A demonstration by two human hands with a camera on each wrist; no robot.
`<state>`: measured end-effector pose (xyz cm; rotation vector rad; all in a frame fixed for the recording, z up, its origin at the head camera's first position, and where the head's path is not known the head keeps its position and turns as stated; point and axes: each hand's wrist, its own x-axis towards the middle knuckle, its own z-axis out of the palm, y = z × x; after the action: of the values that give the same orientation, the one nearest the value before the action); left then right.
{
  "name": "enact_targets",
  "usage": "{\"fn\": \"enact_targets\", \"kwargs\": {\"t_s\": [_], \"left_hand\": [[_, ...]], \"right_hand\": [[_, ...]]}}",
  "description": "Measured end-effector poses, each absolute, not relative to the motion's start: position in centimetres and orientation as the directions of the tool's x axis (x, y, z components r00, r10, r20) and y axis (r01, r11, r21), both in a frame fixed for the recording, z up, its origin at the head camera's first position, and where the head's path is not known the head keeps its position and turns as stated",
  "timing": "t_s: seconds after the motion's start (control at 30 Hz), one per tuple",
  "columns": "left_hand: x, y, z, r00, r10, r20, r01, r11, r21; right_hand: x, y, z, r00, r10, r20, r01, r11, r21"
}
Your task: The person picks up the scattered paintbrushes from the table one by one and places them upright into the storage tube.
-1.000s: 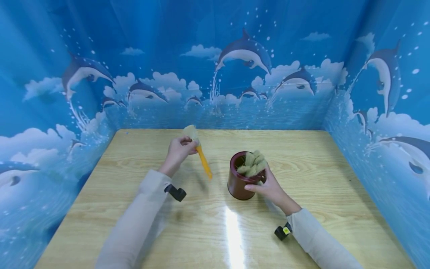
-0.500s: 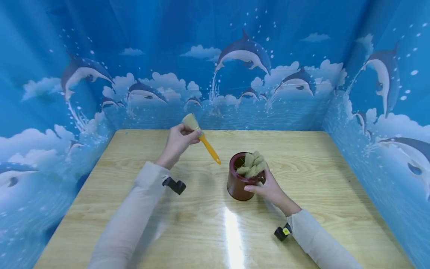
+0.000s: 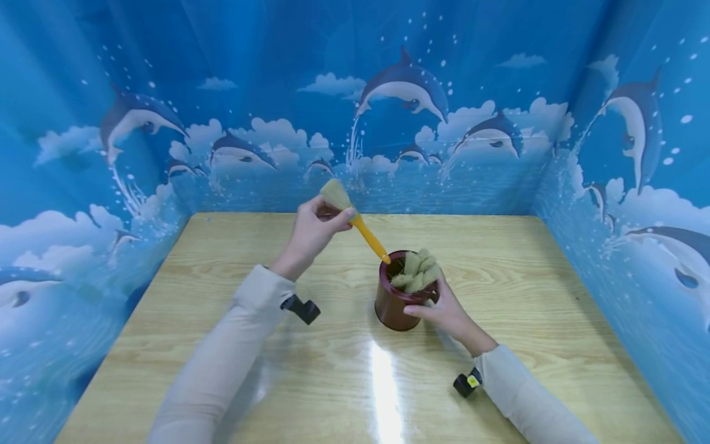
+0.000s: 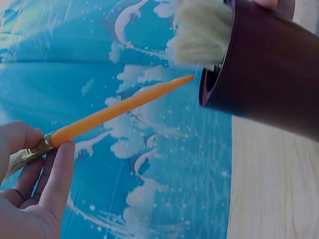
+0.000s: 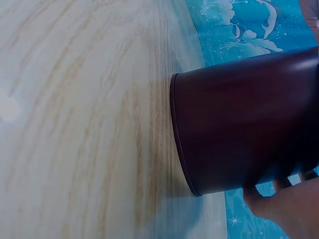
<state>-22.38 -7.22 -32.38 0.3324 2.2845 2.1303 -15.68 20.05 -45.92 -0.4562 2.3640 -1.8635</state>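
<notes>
A paintbrush (image 3: 368,235) with an orange handle and pale bristles is pinched near its metal band by my left hand (image 3: 312,234). Its bristles point up and away, while the handle slopes down to the right. In the left wrist view the handle's tip (image 4: 187,79) lies just short of the rim of a dark red cup (image 4: 269,64). The cup stands upright on the table, and several brushes (image 3: 416,270) rise from it bristles up, leaning to its right side. My right hand (image 3: 448,309) grips the cup from the right; some of its fingers are hidden behind it.
The cup stands on a wood-grain table (image 3: 499,265). Blue curtains with dolphins and clouds (image 3: 277,92) close in the back and both sides. A bright glare streak (image 3: 385,388) lies on the table in front of the cup.
My left hand has lifted the paintbrush and carried it rightward, its handle swinging from nearly downward toward the cup's opening. The right hand and the cup have stayed in place.
</notes>
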Motion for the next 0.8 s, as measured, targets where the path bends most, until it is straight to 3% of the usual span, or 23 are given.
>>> {"fn": "enact_targets", "kwargs": {"t_s": [0.2, 0.43, 0.67, 0.8], "left_hand": [[-21.9, -6.0, -32.5, -0.964, 0.198, 0.176, 0.196, 0.089, 0.977], [-21.5, -5.1, -33.4, -0.950, 0.238, 0.204, 0.259, 0.233, 0.937], [-21.0, -3.9, -34.5, -0.879, 0.372, 0.298, 0.425, 0.329, 0.843], [-20.8, -3.2, -35.0, -0.861, 0.411, 0.299, 0.455, 0.363, 0.813]], "right_hand": [[-15.7, 20.0, -45.8, -0.950, -0.294, 0.107, -0.170, 0.197, -0.966], [-15.6, 20.0, -45.8, -0.951, -0.293, 0.100, -0.163, 0.200, -0.966], [-15.6, 20.0, -45.8, -0.952, -0.291, 0.098, -0.161, 0.203, -0.966], [-15.6, 20.1, -45.8, -0.951, -0.291, 0.104, -0.167, 0.203, -0.965]]}}
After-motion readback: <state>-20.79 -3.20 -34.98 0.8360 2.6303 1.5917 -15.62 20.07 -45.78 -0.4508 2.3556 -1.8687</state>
